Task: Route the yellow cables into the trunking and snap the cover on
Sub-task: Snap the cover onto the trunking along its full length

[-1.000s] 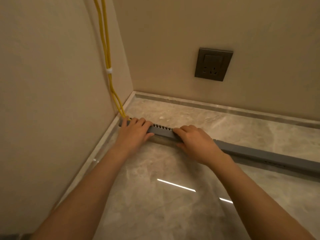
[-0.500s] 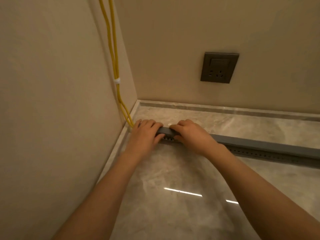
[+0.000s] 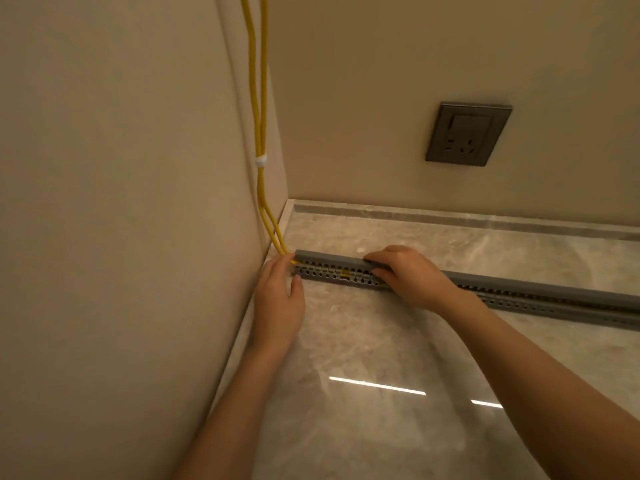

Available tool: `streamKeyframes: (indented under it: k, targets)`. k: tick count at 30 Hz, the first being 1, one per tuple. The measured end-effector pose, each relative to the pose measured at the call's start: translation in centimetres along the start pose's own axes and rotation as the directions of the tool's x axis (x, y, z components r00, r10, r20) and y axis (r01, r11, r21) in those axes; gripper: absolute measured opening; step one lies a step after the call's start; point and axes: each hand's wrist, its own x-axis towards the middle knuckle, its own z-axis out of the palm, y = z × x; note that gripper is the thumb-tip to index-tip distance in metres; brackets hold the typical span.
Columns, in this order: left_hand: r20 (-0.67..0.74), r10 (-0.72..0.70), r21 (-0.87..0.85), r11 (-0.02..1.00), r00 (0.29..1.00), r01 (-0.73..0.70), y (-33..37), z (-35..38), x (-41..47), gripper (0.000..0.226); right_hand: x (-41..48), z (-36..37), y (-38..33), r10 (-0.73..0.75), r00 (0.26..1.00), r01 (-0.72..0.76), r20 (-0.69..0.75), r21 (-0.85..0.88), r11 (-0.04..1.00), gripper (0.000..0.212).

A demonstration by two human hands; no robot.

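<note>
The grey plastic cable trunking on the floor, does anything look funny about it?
Yes. A bit of yellow cable pokes out through a side slot of the grey slotted trunking, between the left hand and right hand, instead of lying inside.

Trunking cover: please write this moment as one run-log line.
cover partly seated | right hand pressing cover | left hand at yellow cables

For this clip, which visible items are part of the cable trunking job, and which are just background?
In the job:
- yellow cables
- slotted grey trunking
- trunking cover, under the right hand
- left hand, at the cable entry

Background:
- wall socket
- white cable tie
- marble floor
</note>
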Motion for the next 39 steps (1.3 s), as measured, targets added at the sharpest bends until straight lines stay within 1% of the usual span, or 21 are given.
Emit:
streamKeyframes:
  k: [3, 5, 7, 10, 12, 13, 15, 17, 19, 21, 25, 31, 39]
  targets:
    - [0.136, 0.025, 0.153, 0.987, 0.99, -0.046, -0.3, -0.1, -0.7, 0.05, 0.0, 0.0, 0.3, -0.035, 0.999, 0.036, -0.011, 0.028, 0.999, 0.035]
    - [0.192, 0.038, 0.223, 0.971, 0.981, -0.081, -0.3, -0.2, -0.8, 0.054, -0.2, 0.1, 0.2, -0.053, 0.999, 0.054, -0.002, 0.021, 0.998, 0.036]
    - [0.217, 0.016, 0.217, 0.974, 0.976, -0.064, -0.1, -0.3, -0.7, 0.056, -0.4, 0.2, 0.1, -0.065, 0.998, 0.065, -0.016, 0.018, 0.998, 0.038]
    - [0.213, -0.033, 0.151, 0.989, 0.977, 0.001, 0.2, -0.6, -0.1, 0.057, -0.4, 0.3, 0.1, -0.081, 0.996, 0.081, -0.039, 0.001, 0.997, 0.039]
    - [0.206, -0.055, 0.121, 0.992, 0.977, 0.03, 0.4, -0.9, 0.1, 0.055, -0.2, 0.2, 0.1, -0.09, 0.996, 0.089, -0.028, -0.026, 0.996, 0.039]
    - [0.206, -0.049, 0.128, 0.992, 0.977, 0.023, 0.3, -1.0, 0.2, 0.053, 0.0, 0.2, 0.1, -0.094, 0.995, 0.093, -0.016, -0.049, 0.994, 0.039]
    - [0.213, -0.011, 0.161, 0.987, 0.977, -0.024, 0.2, -1.2, 0.5, 0.05, 0.1, 0.0, -0.1, -0.097, 0.995, 0.096, -0.001, -0.111, 0.989, 0.04]
    - [0.206, 0.063, 0.271, 0.955, 0.977, -0.119, 0.0, -1.4, 0.7, 0.046, 0.0, 0.1, -0.4, -0.107, 0.994, 0.104, -0.007, -0.172, 0.979, 0.041]
    - [0.213, 0.171, 0.43, 0.868, 0.962, -0.249, -0.1, -1.2, 0.8, 0.041, -0.2, 0.4, -0.5, -0.112, 0.993, 0.103, -0.028, -0.215, 0.971, 0.041]
    - [0.214, 0.226, 0.503, 0.808, 0.95, -0.306, 0.0, -0.9, 0.9, 0.037, -0.4, 0.7, -0.4, -0.103, 0.993, 0.088, -0.055, -0.223, 0.971, 0.04]
    - [0.221, 0.219, 0.509, 0.806, 0.95, -0.304, -0.4, -0.3, 0.6, 0.04, -0.7, 1.1, -0.3, -0.103, 0.991, 0.085, -0.089, -0.193, 0.977, 0.04]
    - [0.246, 0.128, 0.442, 0.868, 0.961, -0.229, -0.3, -0.4, 0.5, 0.048, -1.0, 0.5, 0.1, -0.106, 0.991, 0.089, -0.081, -0.184, 0.979, 0.039]
    - [0.269, 0.093, 0.502, 0.836, 0.959, -0.222, -0.3, -0.5, 0.9, 0.05, -0.9, -0.4, -0.3, -0.085, 0.996, 0.08, -0.02, -0.178, 0.981, 0.038]
